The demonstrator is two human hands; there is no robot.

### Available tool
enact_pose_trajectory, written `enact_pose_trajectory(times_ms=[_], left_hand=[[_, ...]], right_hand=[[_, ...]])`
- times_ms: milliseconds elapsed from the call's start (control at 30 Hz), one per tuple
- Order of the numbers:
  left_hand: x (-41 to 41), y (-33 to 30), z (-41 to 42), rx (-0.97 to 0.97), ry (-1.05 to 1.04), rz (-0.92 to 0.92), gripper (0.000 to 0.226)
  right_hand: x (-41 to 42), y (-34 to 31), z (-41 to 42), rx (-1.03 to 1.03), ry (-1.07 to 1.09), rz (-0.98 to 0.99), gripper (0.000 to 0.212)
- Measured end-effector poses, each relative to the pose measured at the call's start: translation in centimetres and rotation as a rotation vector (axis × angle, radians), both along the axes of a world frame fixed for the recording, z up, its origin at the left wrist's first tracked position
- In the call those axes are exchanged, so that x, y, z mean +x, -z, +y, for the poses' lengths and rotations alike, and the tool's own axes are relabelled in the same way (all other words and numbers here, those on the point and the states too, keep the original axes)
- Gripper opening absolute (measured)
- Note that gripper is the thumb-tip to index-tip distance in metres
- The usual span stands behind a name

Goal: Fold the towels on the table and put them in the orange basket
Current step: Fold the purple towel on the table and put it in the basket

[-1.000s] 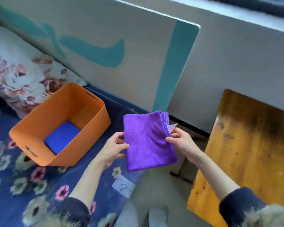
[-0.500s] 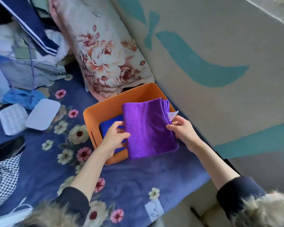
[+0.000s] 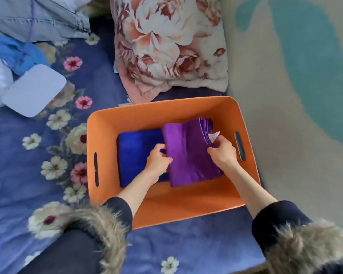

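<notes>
Folded purple microfibre towel (image 3: 188, 153) now lowered into the orange rectangular plastic basket (image 3: 166, 206), right of a folded blue towel (image 3: 135, 155). Left hand (image 3: 157, 160) fingers pinch its left edge; right hand (image 3: 223, 153) fingers grasp its right edge.

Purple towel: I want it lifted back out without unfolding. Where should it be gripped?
Probably pinch the purple towel from above at its two long sides, where the left hand and right hand hold it; the layered edges fan open on the right.
</notes>
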State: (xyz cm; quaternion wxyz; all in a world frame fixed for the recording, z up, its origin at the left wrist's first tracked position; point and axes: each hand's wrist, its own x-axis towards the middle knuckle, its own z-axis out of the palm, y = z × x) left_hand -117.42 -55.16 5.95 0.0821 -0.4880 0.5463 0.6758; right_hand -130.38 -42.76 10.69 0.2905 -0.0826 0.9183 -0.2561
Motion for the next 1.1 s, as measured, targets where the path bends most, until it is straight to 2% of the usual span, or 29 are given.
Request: enact_pose_trajectory(times_ms=[167, 367, 467, 600, 667, 767, 867, 967, 1100], left_hand=[[-1.8, 4.7, 0.2, 0.020, 0.046, -0.020, 0.035], [-2.1, 7.6, 1.1, -0.090, 0.022, -0.064, 0.037], [-2.2, 8.0, 1.3, -0.232, 0.062, -0.087, 0.037], [-1.9, 7.4, 1.5, -0.610, 0.181, -0.105, 0.052], [-1.6, 7.3, 1.4, -0.813, 0.351, -0.096, 0.063], [-1.2, 8.0, 1.2, -0.947, 0.802, -0.106, 0.090], [-1.5, 9.4, 0.5, -1.049, 1.096, -0.154, 0.108], [-1.8, 11.1, -0.6, -1.085, 1.150, -0.168, 0.112], [-1.8, 13.0, -0.7, -1.134, 1.140, -0.168, 0.110]], right_hand=[[-1.0, 4.6, -0.2, 0.119, -0.031, 0.000, 0.033], [-1.0, 6.8, -0.5, 0.168, -0.078, 0.014, 0.036], [-1.3, 7.1, -0.9, 0.207, -0.070, -0.007, 0.038], [-0.9, 7.2, -1.1, 0.259, -0.070, 0.013, 0.050], [-0.1, 7.0, -0.9, 0.344, -0.238, 0.136, 0.068], [0.5, 7.3, -0.2, 0.469, -0.627, 0.334, 0.087], [-0.9, 8.7, -0.5, 0.663, -0.934, 0.343, 0.103], [-2.6, 10.5, -1.2, 0.807, -1.080, 0.284, 0.120], [-3.9, 12.9, -1.7, 0.895, -1.140, 0.257, 0.134]])
